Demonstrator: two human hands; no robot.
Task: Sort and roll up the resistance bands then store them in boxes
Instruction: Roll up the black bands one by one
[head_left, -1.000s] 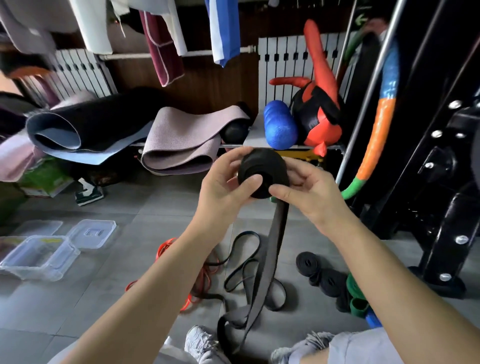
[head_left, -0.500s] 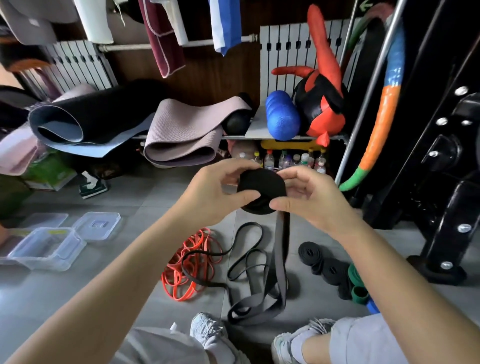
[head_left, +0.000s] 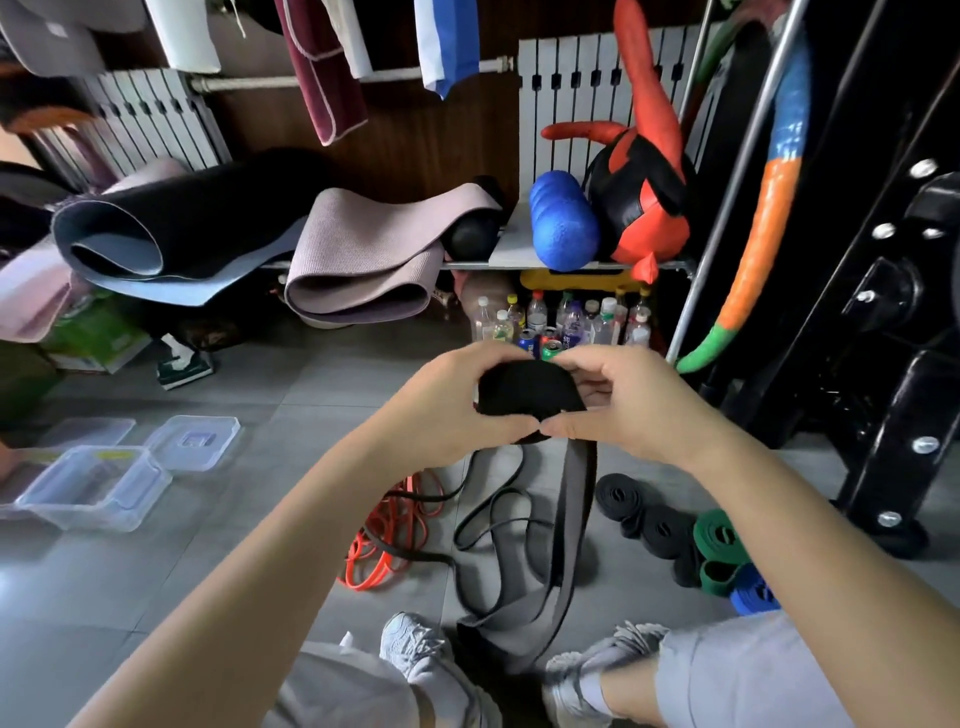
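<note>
Grey tiled floor (head_left: 260, 519), cluttered gym corner; sides of black band roll (head_left: 524, 389) hidden by fingers, core not visible. Left hand (head_left: 447, 410) and right hand (head_left: 634, 400) curl round the roll at centre, thumb tips meeting below it. Flat dark tail (head_left: 571, 519) hangs to floor between shoes (head_left: 410, 644). Finished rolls (head_left: 665, 525) near right, clear box (head_left: 93, 488) left

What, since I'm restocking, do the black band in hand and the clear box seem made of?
Black band: likely matte rubber or latex; it rolls tight and its tail hangs limp. Clear box: glossy rigid plastic, floor visible through its walls.
</note>
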